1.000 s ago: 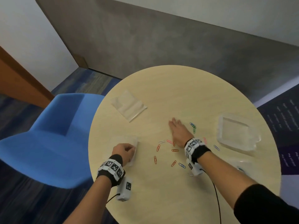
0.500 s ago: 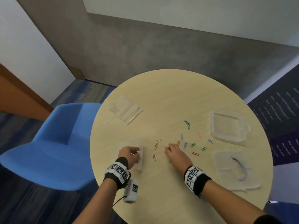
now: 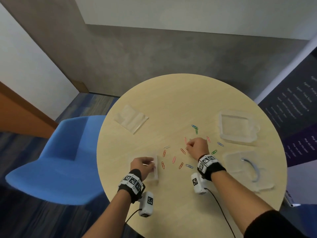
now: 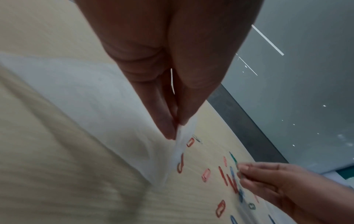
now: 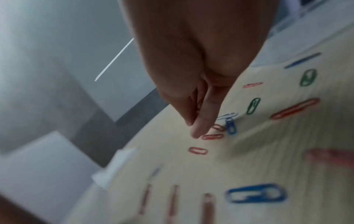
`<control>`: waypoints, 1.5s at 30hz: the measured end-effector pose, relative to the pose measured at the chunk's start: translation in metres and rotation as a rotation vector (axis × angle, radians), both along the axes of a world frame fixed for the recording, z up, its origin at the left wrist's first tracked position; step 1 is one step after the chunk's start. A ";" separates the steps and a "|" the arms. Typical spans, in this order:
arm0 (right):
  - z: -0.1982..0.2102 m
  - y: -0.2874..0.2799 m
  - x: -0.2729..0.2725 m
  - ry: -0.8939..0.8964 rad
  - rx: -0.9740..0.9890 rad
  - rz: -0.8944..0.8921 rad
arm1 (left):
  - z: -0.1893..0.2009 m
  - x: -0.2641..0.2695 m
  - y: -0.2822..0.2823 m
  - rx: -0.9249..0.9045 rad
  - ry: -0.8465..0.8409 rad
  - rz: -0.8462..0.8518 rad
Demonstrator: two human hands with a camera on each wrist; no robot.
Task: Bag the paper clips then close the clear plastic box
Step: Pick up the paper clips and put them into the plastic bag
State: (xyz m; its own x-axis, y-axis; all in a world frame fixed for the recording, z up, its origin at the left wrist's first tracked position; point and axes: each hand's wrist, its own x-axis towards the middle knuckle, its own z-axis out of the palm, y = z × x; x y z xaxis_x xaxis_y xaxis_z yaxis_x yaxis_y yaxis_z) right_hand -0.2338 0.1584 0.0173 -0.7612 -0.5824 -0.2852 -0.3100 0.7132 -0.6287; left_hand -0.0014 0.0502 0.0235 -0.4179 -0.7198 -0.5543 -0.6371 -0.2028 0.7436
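Note:
Several coloured paper clips lie scattered mid-table. My left hand pinches the edge of a small clear bag near the table's front left; the left wrist view shows thumb and finger closed on the bag's rim. My right hand is curled among the clips, fingertips down. In the right wrist view its thumb and index finger meet, apparently pinching a clip, beside an orange clip. The clear plastic box stands open at the right, its lid lying apart in front of it.
A stack of spare clear bags lies at the back left of the round wooden table. A blue curved strip rests on the lid. A blue chair stands left of the table; a dark banner is on the right.
My right hand went from lying flat on the table to curled, and has shifted farther from me among the clips. The left hand has kept hold of the bag.

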 end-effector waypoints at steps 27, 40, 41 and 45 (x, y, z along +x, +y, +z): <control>0.032 -0.033 0.088 -0.366 -0.154 0.217 | 0.020 -0.013 0.002 -0.076 0.218 0.030; -0.019 -0.030 -0.069 0.185 0.272 0.272 | 0.026 0.015 -0.020 -0.067 0.161 0.145; -0.023 -0.029 -0.066 0.221 0.317 0.342 | 0.025 0.016 -0.021 -0.062 0.166 0.146; -0.027 -0.019 -0.033 0.299 0.287 0.551 | 0.023 0.016 -0.022 -0.052 0.176 0.148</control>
